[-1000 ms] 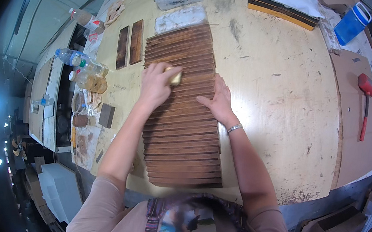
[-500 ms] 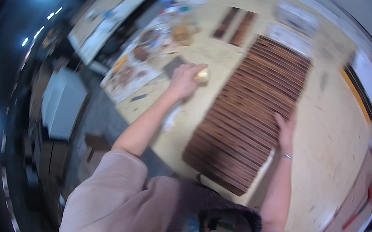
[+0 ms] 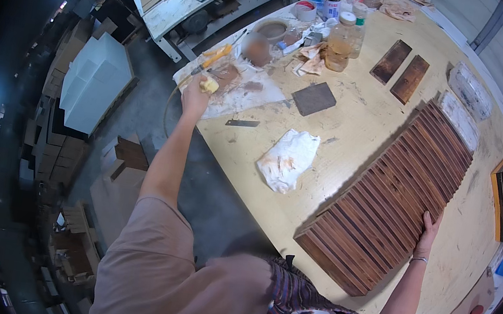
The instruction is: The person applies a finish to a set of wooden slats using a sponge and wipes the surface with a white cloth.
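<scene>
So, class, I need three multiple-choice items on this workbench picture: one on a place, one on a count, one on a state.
1. Where does the right hand rest?
A. on the edge of the slatted wooden panel
B. on the white rag
C. on a bottle

2. How many loose dark boards lie beyond the panel?
A. one
B. two
C. four

3. What is the left hand doing?
A. lying flat and empty
B. gripping a yellow sponge
C. holding a hammer

Answers: 1 A, fingers lie on the panel's right edge; 2 B, two lie side by side; 3 B, fingers close around the sponge.
</scene>
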`<action>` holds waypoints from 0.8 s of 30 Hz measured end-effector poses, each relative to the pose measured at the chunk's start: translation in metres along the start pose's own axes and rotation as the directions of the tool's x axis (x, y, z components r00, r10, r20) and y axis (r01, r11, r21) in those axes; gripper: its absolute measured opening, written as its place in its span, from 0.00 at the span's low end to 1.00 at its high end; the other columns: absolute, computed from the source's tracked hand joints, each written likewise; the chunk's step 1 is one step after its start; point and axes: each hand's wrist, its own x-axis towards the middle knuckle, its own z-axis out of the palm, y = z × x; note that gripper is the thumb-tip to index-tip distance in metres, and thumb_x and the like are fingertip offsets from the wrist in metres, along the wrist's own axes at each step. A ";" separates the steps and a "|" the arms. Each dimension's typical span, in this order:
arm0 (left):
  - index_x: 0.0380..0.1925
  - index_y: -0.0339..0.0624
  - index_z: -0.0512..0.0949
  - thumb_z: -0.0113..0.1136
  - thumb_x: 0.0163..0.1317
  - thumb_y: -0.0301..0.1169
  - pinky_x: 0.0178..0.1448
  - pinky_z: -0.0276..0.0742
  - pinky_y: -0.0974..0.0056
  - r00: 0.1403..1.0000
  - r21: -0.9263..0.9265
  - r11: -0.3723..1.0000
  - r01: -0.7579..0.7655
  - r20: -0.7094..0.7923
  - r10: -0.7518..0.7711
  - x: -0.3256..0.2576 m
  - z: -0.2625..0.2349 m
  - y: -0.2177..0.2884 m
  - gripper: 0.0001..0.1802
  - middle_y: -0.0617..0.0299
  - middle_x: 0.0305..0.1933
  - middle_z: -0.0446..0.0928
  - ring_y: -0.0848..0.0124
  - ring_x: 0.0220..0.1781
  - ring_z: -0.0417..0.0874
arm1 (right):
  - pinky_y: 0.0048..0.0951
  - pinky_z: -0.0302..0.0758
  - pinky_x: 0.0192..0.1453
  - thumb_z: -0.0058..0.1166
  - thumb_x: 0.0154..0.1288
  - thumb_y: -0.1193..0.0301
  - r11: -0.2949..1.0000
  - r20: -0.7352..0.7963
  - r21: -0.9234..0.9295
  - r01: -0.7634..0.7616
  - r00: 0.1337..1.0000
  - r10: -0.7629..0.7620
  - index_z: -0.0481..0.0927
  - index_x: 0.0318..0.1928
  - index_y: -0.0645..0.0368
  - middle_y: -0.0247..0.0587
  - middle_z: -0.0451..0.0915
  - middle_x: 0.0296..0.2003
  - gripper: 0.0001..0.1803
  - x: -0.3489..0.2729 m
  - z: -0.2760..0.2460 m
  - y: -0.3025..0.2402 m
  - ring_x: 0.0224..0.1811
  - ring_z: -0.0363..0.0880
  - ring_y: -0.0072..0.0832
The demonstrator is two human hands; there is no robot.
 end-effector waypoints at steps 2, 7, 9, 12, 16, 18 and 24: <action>0.50 0.51 0.76 0.70 0.56 0.27 0.55 0.77 0.49 0.997 -0.001 0.998 -0.070 -0.027 0.070 0.016 0.009 -0.013 0.21 0.47 0.48 0.84 0.47 0.53 0.84 | 0.38 0.51 0.82 0.63 0.66 0.62 0.999 -0.017 -0.025 -0.029 0.999 0.029 0.52 0.79 0.63 0.49 0.58 0.77 0.48 0.004 -0.008 0.006 0.78 0.56 0.40; 0.49 0.51 0.77 0.69 0.54 0.25 0.54 0.76 0.46 0.995 0.077 0.995 -0.069 0.080 0.063 0.027 0.038 -0.028 0.21 0.49 0.47 0.82 0.46 0.54 0.82 | 0.37 0.51 0.81 0.61 0.67 0.59 0.999 -0.013 -0.017 -0.051 0.999 0.050 0.53 0.79 0.60 0.46 0.61 0.76 0.47 0.006 -0.011 0.010 0.77 0.58 0.38; 0.48 0.51 0.76 0.70 0.53 0.24 0.54 0.75 0.47 0.992 0.022 0.991 -0.128 -0.003 0.129 0.029 0.040 -0.037 0.22 0.50 0.46 0.82 0.46 0.54 0.81 | 0.37 0.51 0.82 0.61 0.67 0.59 0.998 0.002 0.013 -0.055 0.999 0.055 0.53 0.80 0.60 0.47 0.60 0.76 0.47 0.008 -0.013 0.014 0.78 0.57 0.38; 0.46 0.51 0.76 0.71 0.51 0.24 0.55 0.75 0.48 0.975 -0.053 0.978 -0.202 -0.101 0.196 0.034 0.039 -0.042 0.22 0.52 0.45 0.81 0.46 0.53 0.80 | 0.37 0.51 0.82 0.61 0.66 0.58 0.997 -0.072 -0.042 -0.061 0.996 0.058 0.53 0.80 0.60 0.48 0.60 0.76 0.48 0.009 -0.014 0.018 0.78 0.57 0.38; 0.44 0.50 0.75 0.72 0.50 0.24 0.55 0.75 0.49 0.972 -0.030 0.971 -0.236 -0.012 0.236 0.035 0.046 -0.049 0.21 0.53 0.43 0.81 0.48 0.53 0.80 | 0.40 0.58 0.79 0.64 0.65 0.60 0.998 -0.046 -0.013 -0.058 0.997 0.058 0.53 0.79 0.60 0.49 0.63 0.73 0.49 0.011 -0.013 0.015 0.74 0.63 0.40; 0.43 0.49 0.75 0.73 0.49 0.24 0.55 0.75 0.49 0.966 -0.036 0.969 -0.245 -0.088 0.242 0.030 0.037 -0.038 0.21 0.54 0.43 0.81 0.48 0.53 0.80 | 0.39 0.59 0.78 0.64 0.65 0.60 0.997 -0.066 -0.016 -0.076 0.995 0.075 0.53 0.79 0.60 0.49 0.63 0.73 0.49 0.009 -0.013 0.017 0.74 0.64 0.40; 0.41 0.49 0.76 0.75 0.47 0.25 0.52 0.75 0.49 0.955 -0.032 0.960 -0.279 -0.112 0.274 0.028 0.040 -0.045 0.22 0.54 0.42 0.82 0.49 0.51 0.81 | 0.39 0.60 0.78 0.64 0.65 0.60 0.997 -0.029 0.026 -0.071 0.997 0.072 0.53 0.79 0.60 0.49 0.65 0.72 0.48 0.004 -0.010 0.010 0.73 0.65 0.39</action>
